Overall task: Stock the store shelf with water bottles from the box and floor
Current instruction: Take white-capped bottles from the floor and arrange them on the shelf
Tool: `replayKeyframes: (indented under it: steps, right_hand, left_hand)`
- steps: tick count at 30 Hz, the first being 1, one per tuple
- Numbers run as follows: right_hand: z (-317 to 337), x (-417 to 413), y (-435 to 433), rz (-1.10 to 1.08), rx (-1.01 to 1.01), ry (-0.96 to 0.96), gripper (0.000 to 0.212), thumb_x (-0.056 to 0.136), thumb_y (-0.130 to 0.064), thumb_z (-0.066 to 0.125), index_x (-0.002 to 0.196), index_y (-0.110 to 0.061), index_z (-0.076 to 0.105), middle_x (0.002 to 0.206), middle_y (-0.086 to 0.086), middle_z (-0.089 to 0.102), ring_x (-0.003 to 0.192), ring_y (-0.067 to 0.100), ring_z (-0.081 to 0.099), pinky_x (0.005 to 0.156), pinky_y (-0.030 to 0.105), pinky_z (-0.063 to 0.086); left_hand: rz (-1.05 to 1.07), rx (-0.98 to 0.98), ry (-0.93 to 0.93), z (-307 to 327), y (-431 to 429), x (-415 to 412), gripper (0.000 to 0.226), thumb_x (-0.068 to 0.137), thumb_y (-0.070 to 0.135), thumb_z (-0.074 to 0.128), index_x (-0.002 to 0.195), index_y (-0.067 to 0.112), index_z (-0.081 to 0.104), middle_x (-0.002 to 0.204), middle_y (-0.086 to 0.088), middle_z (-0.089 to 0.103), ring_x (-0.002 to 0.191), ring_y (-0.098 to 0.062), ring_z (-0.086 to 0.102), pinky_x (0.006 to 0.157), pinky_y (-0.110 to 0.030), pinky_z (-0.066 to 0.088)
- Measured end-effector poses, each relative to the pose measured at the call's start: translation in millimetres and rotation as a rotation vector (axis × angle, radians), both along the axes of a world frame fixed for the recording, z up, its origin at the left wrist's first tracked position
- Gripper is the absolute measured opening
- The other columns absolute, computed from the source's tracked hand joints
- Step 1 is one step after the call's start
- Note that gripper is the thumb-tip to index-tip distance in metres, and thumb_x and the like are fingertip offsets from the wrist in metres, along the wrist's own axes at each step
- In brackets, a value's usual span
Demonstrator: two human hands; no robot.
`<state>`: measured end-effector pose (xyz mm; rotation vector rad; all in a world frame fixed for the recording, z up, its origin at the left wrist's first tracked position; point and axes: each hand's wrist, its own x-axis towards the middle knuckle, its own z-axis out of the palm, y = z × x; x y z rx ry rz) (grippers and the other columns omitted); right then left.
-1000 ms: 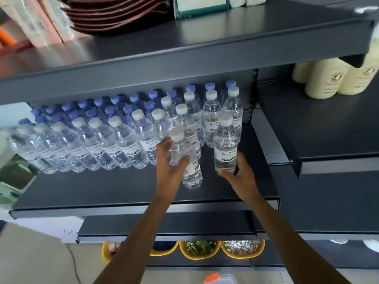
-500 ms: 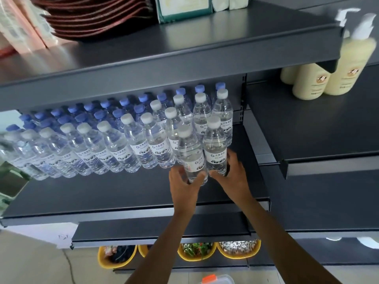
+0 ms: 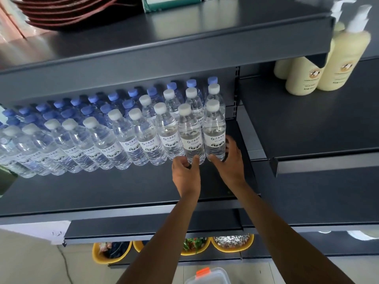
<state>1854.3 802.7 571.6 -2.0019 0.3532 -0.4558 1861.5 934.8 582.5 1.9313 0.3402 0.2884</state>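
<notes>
Centre-right of frame: the left hand [image 3: 185, 174] curls round the base of one upright water bottle [image 3: 190, 138], the right hand [image 3: 230, 162] round its neighbour, the end bottle [image 3: 214, 134] (both just above the hands), on the shelf [image 3: 102, 187].

The water bottles [image 3: 214, 130] are shining like clear, smooth plastic. The dark shelf [image 3: 123, 187] is looking like dull, smooth metal. The cream pump bottles [image 3: 344, 62] are looking like smooth plastic.

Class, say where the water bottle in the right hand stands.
Head view: the water bottle in the right hand stands at the front row's right end on the shelf, beside the neighbouring bottle the left hand holds.
</notes>
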Motion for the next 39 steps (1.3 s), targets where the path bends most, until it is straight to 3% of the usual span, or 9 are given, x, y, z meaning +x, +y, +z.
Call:
replayKeyframes:
  steps: [4,10,15,22,29,32,36,39]
  right_hand:
    - [-0.1,4.0,0.5,-0.005,-0.032,0.028,0.08,0.082,-0.05,0.079,0.148,-0.034,0.038,0.134,-0.007,0.062,0.124,0.019,0.053,0.1,0.05,0.051]
    - [-1.1,14.9,0.1,-0.035,-0.158,0.056,0.086,0.083,-0.059,0.075,0.155,-0.037,0.032,0.129,0.005,0.065,0.123,0.025,0.055,0.091,0.048,0.056]
    - [-3.6,15.1,-0.5,-0.042,-0.216,0.04,0.085,0.087,-0.056,0.073,0.157,-0.028,0.035,0.141,0.006,0.057,0.131,0.029,0.048,0.095,0.051,0.053]
    - [-4.3,15.6,-1.3,-0.04,-0.213,0.036,0.084,0.086,-0.056,0.072,0.157,-0.028,0.036,0.134,0.007,0.057,0.125,0.027,0.05,0.092,0.049,0.053]
    - [-5.6,14.4,-2.0,-0.07,-0.129,0.004,0.09,0.075,-0.062,0.076,0.147,-0.023,0.04,0.138,0.004,0.05,0.127,0.026,0.049,0.092,0.05,0.054]
    - [-2.3,9.2,-0.3,-0.095,-0.041,-0.075,0.087,0.075,-0.054,0.079,0.146,-0.02,0.041,0.131,0.002,0.047,0.121,0.025,0.05,0.092,0.043,0.051]
    - [1.0,-0.8,1.8,-0.152,0.149,-0.219,0.064,0.085,-0.023,0.079,0.139,-0.013,0.046,0.118,0.0,0.046,0.107,0.023,0.052,0.097,0.046,0.051]
    - [0.7,-15.7,15.2,-0.118,0.201,-0.282,0.053,0.088,-0.015,0.077,0.134,-0.015,0.049,0.115,0.003,0.047,0.105,0.029,0.053,0.085,0.02,0.051]
  left_hand:
    - [0.027,0.019,-0.005,-4.9,-0.9,5.3,0.026,0.092,0.046,0.068,0.094,0.024,0.055,0.096,0.004,0.062,0.085,-0.01,0.06,0.083,-0.036,0.053]
    - [0.027,0.051,-0.004,-6.4,-1.2,15.1,0.03,0.093,0.048,0.066,0.095,0.02,0.056,0.094,0.003,0.059,0.082,-0.009,0.057,0.079,-0.031,0.046]
    - [0.034,0.057,-0.003,-8.2,-1.5,17.0,0.031,0.093,0.048,0.066,0.095,0.018,0.057,0.094,0.004,0.057,0.078,-0.005,0.054,0.076,-0.027,0.04]
    - [0.035,-0.003,0.023,-3.3,-1.7,17.2,0.031,0.091,0.046,0.068,0.089,0.018,0.055,0.094,0.004,0.056,0.08,-0.01,0.055,0.078,-0.03,0.045]
    - [-0.093,-0.144,0.045,4.4,17.0,11.9,0.024,0.089,0.037,0.075,0.094,0.018,0.061,0.093,0.001,0.066,0.082,-0.009,0.062,0.07,-0.018,0.045]
    - [-0.104,-0.284,0.07,8.4,27.4,4.4,0.022,0.089,0.033,0.076,0.097,0.017,0.064,0.092,0.004,0.068,0.08,-0.01,0.063,0.073,-0.029,0.054]
    - [-0.075,-0.406,0.062,9.6,41.0,-15.7,0.019,0.092,0.027,0.073,0.101,0.012,0.064,0.09,-0.001,0.066,0.073,-0.014,0.059,0.056,-0.021,0.051]
    - [-0.055,-0.467,-0.006,5.6,55.2,-35.2,0.017,0.094,0.022,0.072,0.103,0.01,0.065,0.091,-0.004,0.065,0.077,-0.016,0.059,0.056,-0.023,0.051]
